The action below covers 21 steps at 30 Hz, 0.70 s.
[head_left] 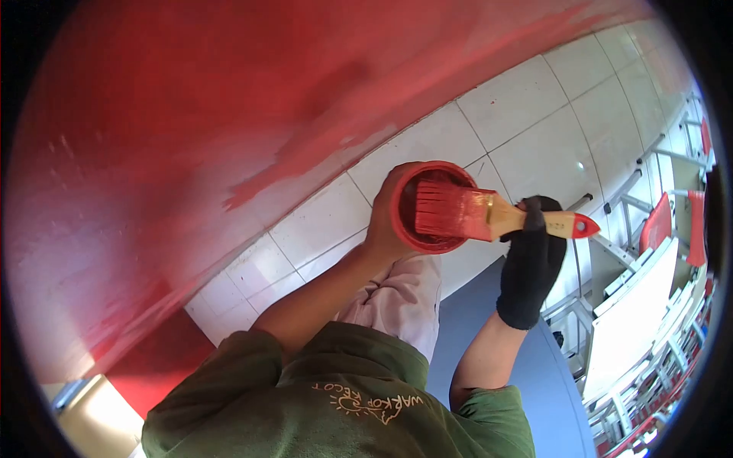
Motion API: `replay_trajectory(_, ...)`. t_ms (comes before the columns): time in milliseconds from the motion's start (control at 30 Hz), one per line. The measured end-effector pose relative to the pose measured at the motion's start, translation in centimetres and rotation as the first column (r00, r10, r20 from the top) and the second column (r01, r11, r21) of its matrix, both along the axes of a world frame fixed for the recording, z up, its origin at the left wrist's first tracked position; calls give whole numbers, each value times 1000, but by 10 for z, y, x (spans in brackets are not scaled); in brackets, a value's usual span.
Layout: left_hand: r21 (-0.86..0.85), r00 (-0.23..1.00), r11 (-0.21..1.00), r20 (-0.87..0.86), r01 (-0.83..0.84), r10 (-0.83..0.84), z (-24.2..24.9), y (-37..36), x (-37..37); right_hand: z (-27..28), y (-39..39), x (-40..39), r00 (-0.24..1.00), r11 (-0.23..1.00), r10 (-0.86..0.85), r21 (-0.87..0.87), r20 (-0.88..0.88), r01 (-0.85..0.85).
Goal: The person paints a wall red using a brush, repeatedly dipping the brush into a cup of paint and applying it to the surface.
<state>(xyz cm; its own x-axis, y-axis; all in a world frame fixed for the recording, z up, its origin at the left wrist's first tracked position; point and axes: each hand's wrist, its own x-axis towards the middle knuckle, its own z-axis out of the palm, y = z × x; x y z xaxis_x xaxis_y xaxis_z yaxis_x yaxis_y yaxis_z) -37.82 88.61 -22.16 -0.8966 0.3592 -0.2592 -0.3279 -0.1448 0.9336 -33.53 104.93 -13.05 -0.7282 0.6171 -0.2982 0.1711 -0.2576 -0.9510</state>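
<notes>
My left hand (388, 217), bare, is wrapped round the side of a red paint container (437, 248) in the middle of the view. Gloved in black, my right hand (534, 240) grips the wooden handle of a wide paintbrush (504, 217). The brush lies level, its red-coated bristles over the container's open mouth. Dark red paint shows inside. Part of my left fingers is hidden behind the container. Beyond it rises a wall (229, 99) with wet-looking red paint in uneven patches and paler areas lower down.
White floor tiles (534, 122) run along the wall's foot. At the right stand metal-framed chairs with red parts (657, 223) and white tabletops (634, 320). A blue-grey surface (489, 320) lies below my right arm. A red panel (160, 359) is at the lower left.
</notes>
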Motion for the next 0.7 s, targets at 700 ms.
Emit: replay_trajectory(700,-585,926,808,-260,75,-274,0,-46,-16,-161,-9,-77,855,701,-503,-639,-130,316)
